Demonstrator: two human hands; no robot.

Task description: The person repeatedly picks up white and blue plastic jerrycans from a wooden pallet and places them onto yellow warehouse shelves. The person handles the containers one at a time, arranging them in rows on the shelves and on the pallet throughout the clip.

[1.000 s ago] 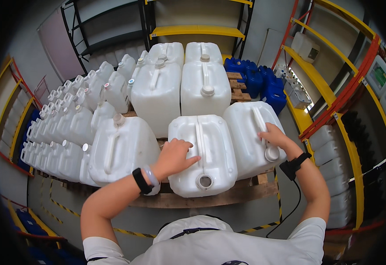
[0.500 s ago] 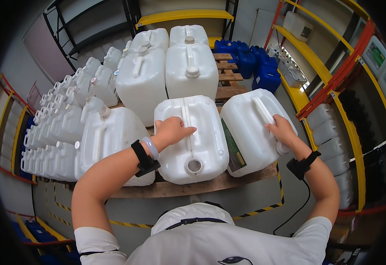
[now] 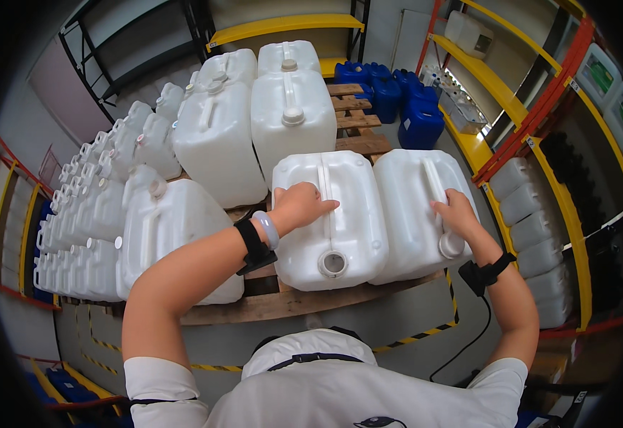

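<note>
The uncapped white jerrycan (image 3: 360, 214) stands at the front edge of the wooden pallet (image 3: 276, 308); the capped white jerrycan (image 3: 402, 228) stands close beside it, toward the pallet's right front corner. The right hand (image 3: 460, 214) holds the capped jerrycan's handle, fingers wrapped. The left hand (image 3: 301, 205) lies over the uncapped jerrycan's handle, fingers curled; whether they close beneath it cannot be told. Probable faults: the open mouth may spill any contents if tilted; either base may slip off the pallet's front edge if pulled forward. The dangling cable (image 3: 483, 321) at the pallet's right front may snag. Tall white jerrycans (image 3: 294, 107) obstruct the pallet's rear; blue jerrycans (image 3: 420, 121) stand beyond its right rear.
</note>
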